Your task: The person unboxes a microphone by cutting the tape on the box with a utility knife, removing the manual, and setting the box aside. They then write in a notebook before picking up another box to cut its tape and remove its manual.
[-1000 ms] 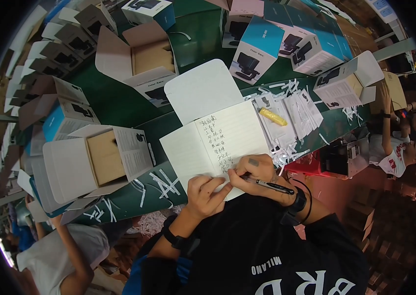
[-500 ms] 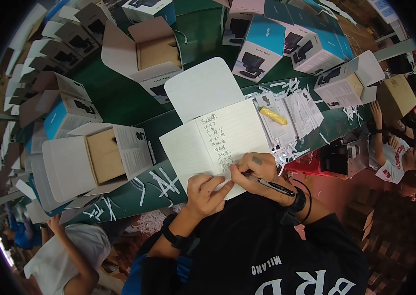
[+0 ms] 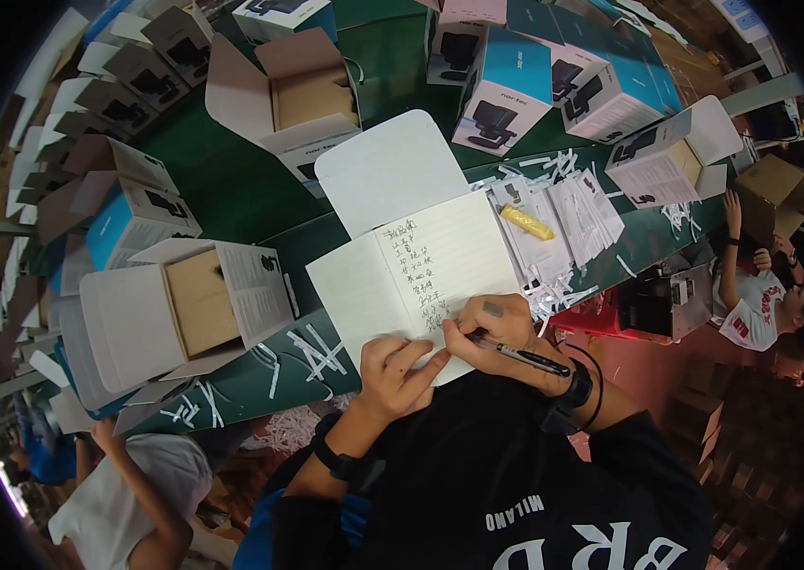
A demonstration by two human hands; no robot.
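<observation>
An open notebook (image 3: 463, 252) with lined pages lies in front of me, columns of handwriting down the middle. My right hand (image 3: 497, 332) grips a black pen (image 3: 533, 359), its tip side hidden by my fingers, low on the written page. At the notebook's lower edge, my left hand (image 3: 397, 378) has its fingers curled and its thumb stretched onto the paper, gripping that edge. A white flap (image 3: 392, 171) sticks out beyond the notebook's far edge. Just right of the pages are stacked printed leaflets (image 3: 587, 214) and a yellow wrapped roll (image 3: 527, 222).
Open printed boxes stand at left (image 3: 202, 299) and far left of centre (image 3: 312, 100); closed blue-topped boxes (image 3: 501, 100) stand at the back. White paper strips (image 3: 307, 351) litter the green table (image 3: 373, 57). Co-workers are at right (image 3: 758, 304) and lower left (image 3: 136, 494).
My right hand has barely shifted, with the pen still in it; my left hand stays put. At right, the co-worker's brown carton has tilted and its opening now shows.
</observation>
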